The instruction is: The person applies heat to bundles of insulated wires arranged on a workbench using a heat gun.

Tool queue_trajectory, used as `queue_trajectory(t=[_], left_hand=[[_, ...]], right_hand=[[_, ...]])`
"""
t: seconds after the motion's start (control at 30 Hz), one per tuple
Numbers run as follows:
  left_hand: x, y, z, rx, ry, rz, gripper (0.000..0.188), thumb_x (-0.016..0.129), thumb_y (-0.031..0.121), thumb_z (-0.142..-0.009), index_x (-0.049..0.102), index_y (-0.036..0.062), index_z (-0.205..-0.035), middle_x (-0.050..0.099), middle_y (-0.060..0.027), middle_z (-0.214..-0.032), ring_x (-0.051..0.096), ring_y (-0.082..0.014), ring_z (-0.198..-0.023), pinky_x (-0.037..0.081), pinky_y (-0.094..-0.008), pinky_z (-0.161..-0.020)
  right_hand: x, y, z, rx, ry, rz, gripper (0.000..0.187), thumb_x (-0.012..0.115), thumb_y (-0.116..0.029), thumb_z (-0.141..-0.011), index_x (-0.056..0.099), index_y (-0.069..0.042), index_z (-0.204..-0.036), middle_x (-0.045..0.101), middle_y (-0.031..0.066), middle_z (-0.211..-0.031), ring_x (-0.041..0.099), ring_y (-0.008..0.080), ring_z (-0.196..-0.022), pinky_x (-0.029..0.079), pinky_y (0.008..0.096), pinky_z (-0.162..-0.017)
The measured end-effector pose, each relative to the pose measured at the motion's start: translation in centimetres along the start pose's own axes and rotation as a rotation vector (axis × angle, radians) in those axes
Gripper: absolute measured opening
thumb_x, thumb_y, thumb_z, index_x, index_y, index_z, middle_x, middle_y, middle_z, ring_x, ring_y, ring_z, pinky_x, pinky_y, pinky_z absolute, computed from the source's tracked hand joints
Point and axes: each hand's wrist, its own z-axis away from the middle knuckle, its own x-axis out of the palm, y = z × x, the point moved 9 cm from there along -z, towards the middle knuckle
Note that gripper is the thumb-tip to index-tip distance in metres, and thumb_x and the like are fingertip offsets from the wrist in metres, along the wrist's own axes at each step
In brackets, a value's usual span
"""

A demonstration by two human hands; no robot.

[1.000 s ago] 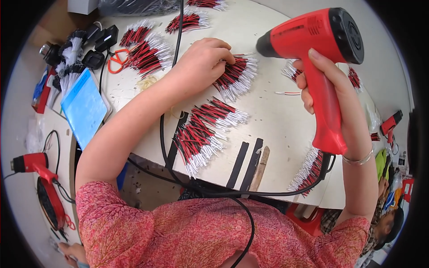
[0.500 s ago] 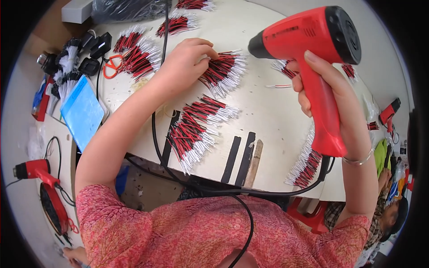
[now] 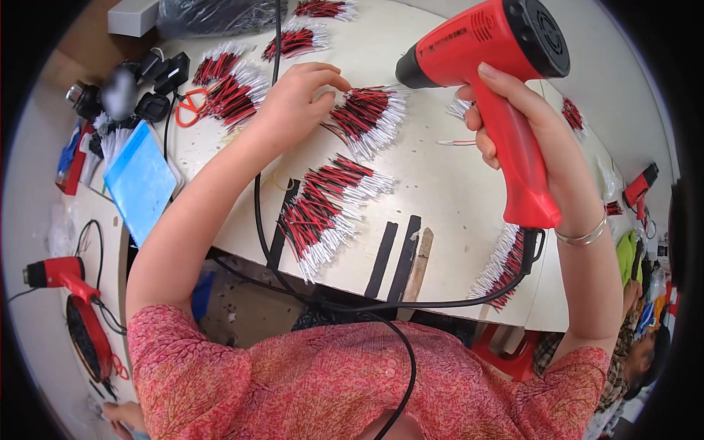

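Note:
My right hand (image 3: pixel 513 110) is wrapped round the handle of a red heat gun (image 3: pixel 513 139). The black nozzle points left, above the far end of a fanned pile of red and black wires with white ends (image 3: pixel 367 117). At that pile's left edge is my left hand (image 3: pixel 308 95), its fingers curved and thumb apart, with nothing visible between them. Nearer to me lies a longer row of the same wires (image 3: pixel 326 209). The heat gun's black cable (image 3: pixel 469 301) loops down and across in front of me.
More wire piles lie at the back (image 3: pixel 297 40), at the left (image 3: pixel 235 95) and at the right (image 3: pixel 502 271). Orange-handled scissors (image 3: pixel 191 108), black adapters (image 3: pixel 172 73) and a blue booklet (image 3: pixel 139 180) sit at left. Another heat gun (image 3: pixel 59 275) rests at far left. Someone sits at right.
The heat gun has moved left and away from me, its nozzle now nearer the far end of the fanned pile. My left hand has drawn back slightly to the left from the wires.

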Motion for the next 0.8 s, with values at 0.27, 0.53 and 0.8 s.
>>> queue_trajectory(t=[0.27,0.53,0.8], left_hand=[[-0.2,-0.5,0.4,0.000,0.006,-0.019,0.027,0.057,0.009,-0.093,0.073,0.0078,-0.114,0.065,-0.0103,-0.134,0.059,-0.0301,-0.126,0.044,-0.0371,-0.107],[-0.6,-0.8,1.0,-0.034,-0.009,0.005,0.027,0.058,0.010,-0.093,0.073,0.0086,-0.114,0.065,-0.0095,-0.133,0.061,-0.0268,-0.124,0.048,-0.0353,-0.100],[-1.2,-0.6,1.6,-0.028,0.029,0.013,0.027,0.058,0.010,-0.090,0.074,0.0060,-0.112,0.067,-0.0136,-0.127,0.061,-0.0304,-0.120,0.047,-0.0381,-0.102]], right_hand=[[0.3,-0.1,2.2,0.033,0.018,0.054,0.050,0.072,-0.046,-0.092,0.063,0.001,-0.107,0.064,0.0065,-0.080,0.059,0.0093,-0.057,0.046,0.0228,-0.053],[1.2,0.4,6.9,0.103,0.025,0.077,0.052,0.067,-0.047,-0.094,0.064,0.002,-0.110,0.063,0.0060,-0.076,0.057,0.0093,-0.056,0.043,0.0229,-0.053],[2.9,1.0,9.3,0.124,-0.012,0.026,0.050,0.068,-0.044,-0.093,0.065,0.003,-0.110,0.063,0.0070,-0.074,0.056,0.0100,-0.054,0.040,0.0232,-0.051]])
